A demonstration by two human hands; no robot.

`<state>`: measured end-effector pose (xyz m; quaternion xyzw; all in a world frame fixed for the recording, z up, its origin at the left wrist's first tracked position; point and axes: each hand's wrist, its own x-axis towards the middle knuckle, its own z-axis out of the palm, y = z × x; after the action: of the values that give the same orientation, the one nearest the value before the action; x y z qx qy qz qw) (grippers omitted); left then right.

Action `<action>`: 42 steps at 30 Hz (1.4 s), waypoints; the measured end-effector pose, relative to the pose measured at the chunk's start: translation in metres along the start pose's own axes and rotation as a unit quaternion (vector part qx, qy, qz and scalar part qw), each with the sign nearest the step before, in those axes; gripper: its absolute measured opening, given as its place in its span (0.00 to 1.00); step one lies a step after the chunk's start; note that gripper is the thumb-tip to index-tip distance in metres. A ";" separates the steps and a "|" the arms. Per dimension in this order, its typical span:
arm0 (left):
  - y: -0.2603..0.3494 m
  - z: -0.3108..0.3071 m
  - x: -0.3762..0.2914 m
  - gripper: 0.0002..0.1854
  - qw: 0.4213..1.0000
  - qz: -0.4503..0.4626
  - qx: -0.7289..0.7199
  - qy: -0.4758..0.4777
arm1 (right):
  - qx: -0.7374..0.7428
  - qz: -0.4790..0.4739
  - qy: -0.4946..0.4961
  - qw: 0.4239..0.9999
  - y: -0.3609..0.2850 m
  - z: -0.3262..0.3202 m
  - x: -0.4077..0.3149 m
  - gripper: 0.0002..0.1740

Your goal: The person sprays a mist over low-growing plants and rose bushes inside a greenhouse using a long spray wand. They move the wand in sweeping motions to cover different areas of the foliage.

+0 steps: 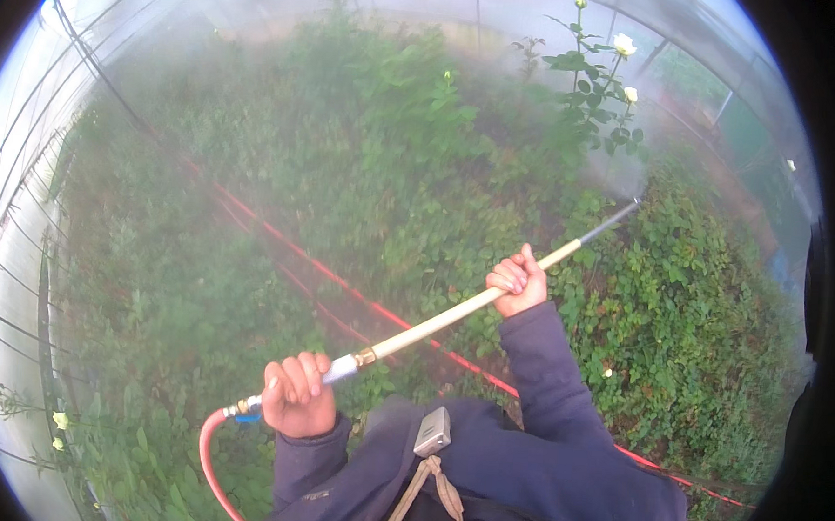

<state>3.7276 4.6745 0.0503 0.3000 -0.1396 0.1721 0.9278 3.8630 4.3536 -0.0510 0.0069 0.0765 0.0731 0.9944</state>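
Observation:
A long spray lance [443,321] with a pale yellow tube lies slantwise across my front. My left hand [300,395] is closed around its grey rear handle, beside a brass fitting and a blue valve lever [248,418]. From that end a red hose [207,447] curves down out of view. Further up, my right hand [519,280] grips the yellow tube near the thin metal section. Fine mist comes from the nozzle [636,200] at the upper right, close to a tall rose stem with white blooms [624,44].
Dense green rose foliage [668,271] fills both sides. Red lines or hoses [319,270] run diagonally through the plants and pass behind my right arm. Plastic greenhouse walls with thin ribs [13,243] curve around the left and top. Mist blurs the far plants.

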 end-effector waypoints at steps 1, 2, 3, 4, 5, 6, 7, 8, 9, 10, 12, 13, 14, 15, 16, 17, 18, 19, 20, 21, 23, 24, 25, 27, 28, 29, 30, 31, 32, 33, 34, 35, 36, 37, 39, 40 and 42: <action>0.001 -0.007 0.007 0.17 1.000 -0.014 0.000 -0.007 | 0.022 -0.003 -0.002 1.000 0.002 -0.006 -0.007 0.22; 0.002 -0.013 0.015 0.17 1.000 -0.028 0.001 -0.010 | 0.021 -0.034 0.043 0.998 0.005 -0.013 -0.014 0.22; 0.003 -0.019 0.023 0.17 0.998 -0.051 -0.013 -0.030 | 0.030 -0.049 0.054 0.997 0.008 -0.019 -0.022 0.22; 0.003 -0.025 0.031 0.17 0.996 -0.072 -0.025 -0.047 | 0.038 -0.060 0.069 0.995 0.010 -0.029 -0.032 0.22; 0.004 -0.032 0.037 0.17 0.994 -0.088 -0.035 -0.062 | 0.051 -0.065 0.087 0.993 0.016 -0.040 -0.044 0.24; 0.005 -0.038 0.044 0.17 0.992 -0.102 -0.036 -0.060 | 0.067 -0.074 0.085 0.991 0.025 -0.050 -0.055 0.26; 0.007 -0.045 0.053 0.17 0.988 -0.128 -0.041 -0.075 | 0.074 -0.081 0.119 0.987 0.034 -0.060 -0.065 0.26; 0.010 -0.052 0.063 0.18 0.984 -0.150 -0.044 -0.083 | 0.112 -0.075 0.162 0.978 0.043 -0.068 -0.072 0.26; 0.014 -0.058 0.068 0.18 0.981 -0.168 -0.043 -0.089 | 0.146 -0.065 0.154 0.975 0.053 -0.076 -0.077 0.25; 0.022 -0.066 0.073 0.18 0.979 -0.179 -0.045 -0.083 | 0.158 -0.046 0.191 0.968 0.066 -0.083 -0.086 0.24; 0.033 -0.078 0.079 0.18 0.976 -0.199 -0.046 -0.072 | 0.175 -0.054 0.197 0.963 0.090 -0.096 -0.087 0.23; 0.040 -0.084 0.080 0.18 0.977 -0.196 -0.040 -0.072 | 0.200 -0.058 0.202 0.957 0.101 -0.100 -0.085 0.23; 0.047 -0.089 0.080 0.18 0.978 -0.193 -0.035 -0.071 | 0.177 -0.050 0.215 0.959 0.110 -0.103 -0.080 0.23; 0.054 -0.095 0.080 0.18 0.979 -0.188 -0.032 -0.071 | 0.169 -0.050 0.231 0.957 0.118 -0.104 -0.075 0.22; 0.052 -0.096 0.080 0.18 0.980 -0.190 -0.031 -0.052 | 0.176 -0.051 0.244 0.952 0.117 -0.105 -0.066 0.22; 0.062 -0.102 0.079 0.18 0.983 -0.176 -0.025 -0.052 | 0.154 -0.031 0.231 0.960 0.126 -0.103 -0.061 0.22; 0.072 -0.109 0.079 0.18 0.985 -0.162 -0.023 -0.048 | 0.144 -0.013 0.212 0.967 0.136 -0.101 -0.055 0.22; 0.077 -0.113 0.080 0.18 0.987 -0.150 -0.021 -0.045 | 0.146 0.003 0.192 0.970 0.142 -0.098 -0.046 0.22; 0.089 -0.119 0.079 0.18 0.989 -0.142 -0.016 -0.033 | 0.138 0.005 0.192 0.972 0.154 -0.094 -0.037 0.22; 0.101 -0.125 0.078 0.18 0.991 -0.133 -0.011 -0.025 | 0.121 0.015 0.197 0.973 0.164 -0.089 -0.030 0.21; 0.108 -0.130 0.081 0.18 0.993 -0.117 -0.004 -0.013 | 0.130 0.033 0.199 0.971 0.172 -0.079 -0.017 0.20; 0.111 -0.133 0.081 0.17 0.994 -0.110 -0.003 -0.009 | 0.139 0.042 0.191 0.971 0.176 -0.074 -0.012 0.19; 0.115 -0.135 0.084 0.17 0.995 -0.101 0.000 -0.003 | 0.118 0.030 0.207 0.971 0.181 -0.070 -0.006 0.19; 0.120 -0.140 0.089 0.17 0.996 -0.090 -0.007 -0.007 | 0.107 0.026 0.199 0.974 0.186 -0.064 0.009 0.19; 0.123 -0.144 0.095 0.17 0.996 -0.083 -0.009 -0.006 | 0.099 0.036 0.180 0.978 0.189 -0.062 0.017 0.19; 0.125 -0.150 0.102 0.17 0.996 -0.082 -0.015 -0.010 | 0.083 0.040 0.172 0.981 0.192 -0.059 0.027 0.19; 0.130 -0.156 0.107 0.17 0.997 -0.077 -0.020 -0.013 | 0.077 0.040 0.166 0.982 0.197 -0.057 0.037 0.19; 0.133 -0.163 0.112 0.17 0.997 -0.071 -0.021 -0.013 | 0.085 0.036 0.170 0.981 0.201 -0.056 0.047 0.19; 0.138 -0.172 0.120 0.17 0.997 -0.066 -0.025 -0.009 | 0.080 0.040 0.152 0.984 0.208 -0.054 0.061 0.20; 0.138 -0.180 0.127 0.17 0.998 -0.059 -0.025 -0.006 | 0.062 0.058 0.138 0.987 0.210 -0.052 0.074 0.22; 0.138 -0.190 0.139 0.17 0.998 -0.053 -0.026 -0.003 | 0.048 0.055 0.143 0.987 0.217 -0.050 0.092 0.21; 0.138 -0.201 0.151 0.17 0.998 -0.048 -0.027 -0.010 | 0.066 0.062 0.137 0.986 0.222 -0.050 0.109 0.21; 0.138 -0.214 0.164 0.17 0.999 -0.042 -0.029 -0.013 | 0.045 0.055 0.134 0.988 0.230 -0.052 0.126 0.20; 0.136 -0.225 0.175 0.17 0.999 -0.036 -0.032 -0.015 | 0.056 0.057 0.121 0.989 0.233 -0.052 0.142 0.20; 0.134 -0.254 0.203 0.17 0.999 -0.041 -0.027 -0.004 | 0.071 0.084 0.071 0.991 0.249 -0.056 0.183 0.18; 0.136 -0.265 0.219 0.17 0.999 -0.048 -0.023 0.006 | 0.045 0.067 0.084 0.993 0.261 -0.058 0.197 0.18; 0.143 -0.286 0.265 0.17 0.998 -0.062 -0.020 -0.006 | 0.045 0.051 0.074 0.995 0.289 -0.055 0.247 0.18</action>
<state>3.9532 5.0189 -0.0040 0.2907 -0.1295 0.1095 0.9417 4.0543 4.6755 -0.1358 0.0502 0.1530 0.1206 0.9796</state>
